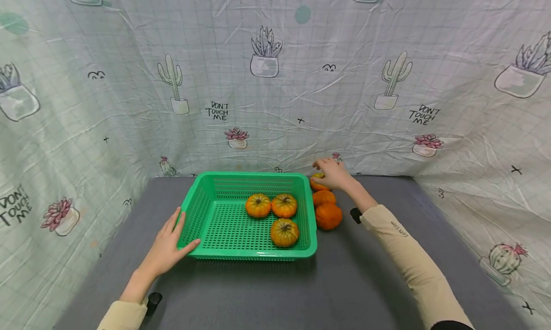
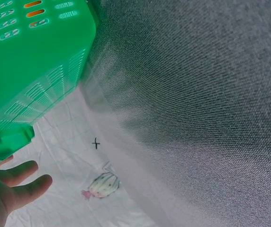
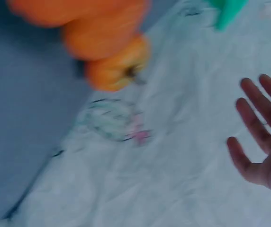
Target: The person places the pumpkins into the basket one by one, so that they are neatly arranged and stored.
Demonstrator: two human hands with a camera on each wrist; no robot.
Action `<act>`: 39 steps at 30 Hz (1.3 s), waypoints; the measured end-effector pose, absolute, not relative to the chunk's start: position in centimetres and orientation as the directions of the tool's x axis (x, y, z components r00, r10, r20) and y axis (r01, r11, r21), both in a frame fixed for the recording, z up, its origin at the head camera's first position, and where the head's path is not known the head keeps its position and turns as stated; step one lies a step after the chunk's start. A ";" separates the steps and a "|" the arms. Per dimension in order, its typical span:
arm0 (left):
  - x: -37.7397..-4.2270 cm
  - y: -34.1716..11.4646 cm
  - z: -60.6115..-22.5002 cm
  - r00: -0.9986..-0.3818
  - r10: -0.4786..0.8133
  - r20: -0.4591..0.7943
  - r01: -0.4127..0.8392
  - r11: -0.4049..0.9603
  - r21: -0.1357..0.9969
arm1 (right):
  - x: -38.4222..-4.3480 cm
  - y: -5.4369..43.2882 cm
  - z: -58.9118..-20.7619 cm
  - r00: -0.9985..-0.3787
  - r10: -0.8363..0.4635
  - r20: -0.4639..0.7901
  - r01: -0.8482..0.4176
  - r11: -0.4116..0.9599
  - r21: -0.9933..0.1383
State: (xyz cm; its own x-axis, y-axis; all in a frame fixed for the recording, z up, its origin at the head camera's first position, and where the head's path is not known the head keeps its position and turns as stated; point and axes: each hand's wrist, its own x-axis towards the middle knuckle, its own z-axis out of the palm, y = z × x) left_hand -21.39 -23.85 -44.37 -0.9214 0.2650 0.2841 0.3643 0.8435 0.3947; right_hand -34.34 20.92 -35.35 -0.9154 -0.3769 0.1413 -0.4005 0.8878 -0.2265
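A green plastic basket (image 1: 254,253) holds three small yellow-orange pumpkins (image 1: 284,232). My left hand (image 1: 165,246) touches the basket's near left corner with spread, mostly straight fingers along the left rim and its thumb by the front rim. In the left wrist view, its fingertips (image 2: 40,184) show beside the rim. My right hand (image 1: 333,173) hovers beyond the basket's right side, over another small pumpkin (image 1: 316,183) that it partly covers in the head view. The right wrist view shows its fingers (image 3: 254,118) spread, with nothing between them and that stemmed pumpkin (image 3: 121,66) apart from them.
Two plain orange, round fruits or vegetables (image 1: 328,216) sit against the basket's right side, in line with the covered pumpkin. A dark grey table (image 1: 258,296) lies under everything. Cloth printed with cacti (image 1: 264,57) hangs behind and along both sides.
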 end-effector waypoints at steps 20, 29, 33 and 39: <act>-21.4 -23.5 -44.3 -0.921 0.262 0.289 0.363 0.847 0.389 | -39.6 27.0 -41.7 -0.966 -0.241 0.091 -0.250 0.962 -0.111; -21.3 -23.6 -44.5 -0.927 0.254 0.276 0.350 0.851 0.392 | -41.2 27.2 -43.6 -0.968 -0.251 0.020 -0.252 0.967 -0.048; -21.3 -23.6 -44.5 -0.929 0.252 0.272 0.346 0.852 0.393 | -41.6 27.0 -44.4 -0.965 -0.262 -0.006 -0.262 0.964 -0.051; -21.2 -23.6 -44.4 -0.932 0.244 0.269 0.337 0.858 0.388 | -41.8 26.1 -44.8 -0.961 -0.277 -0.009 -0.276 0.959 -0.071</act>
State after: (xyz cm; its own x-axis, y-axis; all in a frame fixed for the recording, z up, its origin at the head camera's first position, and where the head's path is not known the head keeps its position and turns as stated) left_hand -21.24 -23.63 -44.38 -0.9317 0.2441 0.2690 0.3368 0.8578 0.3883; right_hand -41.81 26.12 -44.77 -0.9608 -0.2770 -0.0095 -0.2757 0.9586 -0.0708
